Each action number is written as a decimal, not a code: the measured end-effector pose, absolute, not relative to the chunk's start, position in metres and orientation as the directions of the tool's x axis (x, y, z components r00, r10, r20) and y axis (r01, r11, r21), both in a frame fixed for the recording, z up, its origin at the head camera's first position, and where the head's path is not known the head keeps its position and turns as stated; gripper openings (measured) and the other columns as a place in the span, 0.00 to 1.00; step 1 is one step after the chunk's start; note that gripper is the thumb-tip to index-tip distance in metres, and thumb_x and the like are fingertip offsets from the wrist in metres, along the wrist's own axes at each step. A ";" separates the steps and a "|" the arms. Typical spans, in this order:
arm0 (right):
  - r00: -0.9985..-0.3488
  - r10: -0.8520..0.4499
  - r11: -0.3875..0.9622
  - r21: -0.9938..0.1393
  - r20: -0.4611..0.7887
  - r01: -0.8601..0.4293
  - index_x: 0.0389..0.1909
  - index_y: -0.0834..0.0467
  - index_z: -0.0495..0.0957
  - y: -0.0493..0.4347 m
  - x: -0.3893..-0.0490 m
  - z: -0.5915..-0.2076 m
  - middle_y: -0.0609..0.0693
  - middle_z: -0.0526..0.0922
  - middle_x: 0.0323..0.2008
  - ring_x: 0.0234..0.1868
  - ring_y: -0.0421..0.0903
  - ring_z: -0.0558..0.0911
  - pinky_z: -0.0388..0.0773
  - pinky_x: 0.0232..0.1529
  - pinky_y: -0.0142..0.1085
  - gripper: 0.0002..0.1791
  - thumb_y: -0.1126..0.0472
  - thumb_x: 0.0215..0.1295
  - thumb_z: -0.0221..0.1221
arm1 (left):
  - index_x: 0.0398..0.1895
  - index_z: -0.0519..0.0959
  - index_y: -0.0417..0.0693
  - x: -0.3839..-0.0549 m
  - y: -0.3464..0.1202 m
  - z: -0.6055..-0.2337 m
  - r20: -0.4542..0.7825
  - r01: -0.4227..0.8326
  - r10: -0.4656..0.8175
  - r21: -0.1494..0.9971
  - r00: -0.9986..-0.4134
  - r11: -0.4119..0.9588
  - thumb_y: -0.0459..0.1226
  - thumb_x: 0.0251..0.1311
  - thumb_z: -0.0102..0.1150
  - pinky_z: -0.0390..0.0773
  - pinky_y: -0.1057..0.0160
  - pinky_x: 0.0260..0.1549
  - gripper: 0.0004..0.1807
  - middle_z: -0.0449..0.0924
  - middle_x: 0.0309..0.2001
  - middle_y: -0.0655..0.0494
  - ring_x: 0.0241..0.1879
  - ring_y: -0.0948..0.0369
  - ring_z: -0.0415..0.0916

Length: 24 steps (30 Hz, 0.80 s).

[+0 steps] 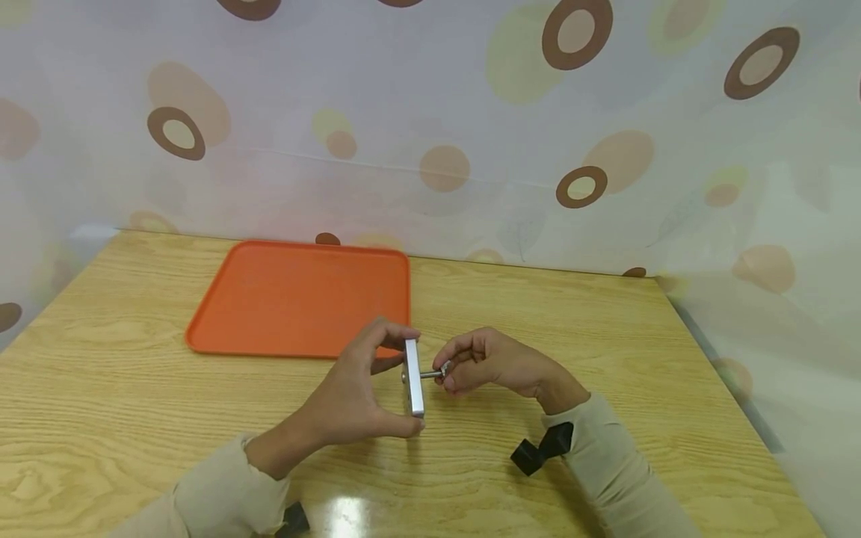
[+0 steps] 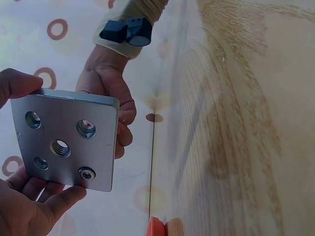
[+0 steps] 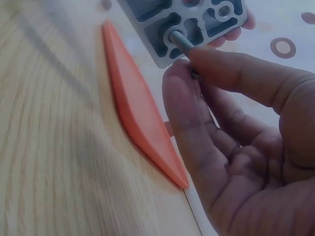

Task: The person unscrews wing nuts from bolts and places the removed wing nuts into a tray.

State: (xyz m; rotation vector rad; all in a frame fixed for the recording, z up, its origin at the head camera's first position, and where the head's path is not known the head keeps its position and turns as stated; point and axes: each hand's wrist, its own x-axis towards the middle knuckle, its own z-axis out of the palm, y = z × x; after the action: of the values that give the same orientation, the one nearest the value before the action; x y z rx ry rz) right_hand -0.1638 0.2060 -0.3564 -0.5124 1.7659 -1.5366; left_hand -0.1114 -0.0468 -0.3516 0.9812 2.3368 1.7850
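My left hand (image 1: 350,396) grips a square silver metal plate (image 1: 415,381) by its opposite edges, thumb below and fingers above, holding it upright over the table. The left wrist view shows the plate's flat face (image 2: 101,152), with a threaded centre hole and corner holes; a bolt head (image 2: 87,173) sits in one corner. On the ribbed side, the bolt's threaded shank (image 3: 180,41) sticks out towards my right hand (image 1: 498,366). Thumb and fingers of that hand pinch a small metal piece (image 1: 445,367) at the shank's end, mostly hidden by the fingertips.
An orange tray (image 1: 296,299) lies on the wooden table (image 1: 538,314) at the back left, behind my left hand. A patterned sheet (image 1: 403,90) hangs along the table's back and sides. Black wrist cameras (image 1: 542,448) are strapped on my sleeves.
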 end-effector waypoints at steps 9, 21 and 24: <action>-0.654 -0.731 0.147 -0.981 -0.192 0.124 0.40 0.52 0.82 0.206 -0.164 -0.358 0.41 0.86 0.35 0.36 0.37 0.84 0.87 0.41 0.30 0.13 0.73 0.63 0.60 | 0.60 0.69 0.43 -0.112 -0.047 -0.352 0.344 0.459 0.509 0.881 -0.789 0.117 0.30 0.34 0.78 0.80 0.51 0.64 0.43 0.71 0.56 0.47 0.59 0.50 0.71; -0.654 -0.732 0.132 -0.981 -0.191 0.140 0.45 0.56 0.81 0.205 -0.164 -0.360 0.43 0.85 0.39 0.39 0.38 0.85 0.87 0.44 0.32 0.14 0.74 0.63 0.58 | 0.60 0.69 0.44 -0.111 -0.047 -0.352 0.344 0.461 0.504 0.879 -0.792 0.124 0.31 0.34 0.78 0.81 0.51 0.63 0.43 0.72 0.56 0.48 0.58 0.53 0.71; -0.633 -0.729 0.158 -0.964 -0.260 0.214 0.52 0.63 0.76 0.205 -0.165 -0.360 0.45 0.86 0.41 0.43 0.39 0.86 0.88 0.47 0.33 0.15 0.72 0.65 0.58 | 0.60 0.68 0.43 -0.112 -0.047 -0.352 0.347 0.463 0.507 0.878 -0.789 0.121 0.30 0.35 0.78 0.80 0.50 0.63 0.43 0.71 0.56 0.47 0.58 0.53 0.70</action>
State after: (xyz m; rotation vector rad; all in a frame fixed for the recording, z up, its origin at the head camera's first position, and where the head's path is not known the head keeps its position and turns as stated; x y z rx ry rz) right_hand -0.1646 0.2048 -0.3597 -0.4992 1.6806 -1.5794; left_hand -0.1117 -0.0474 -0.3518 1.0059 2.3231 1.7959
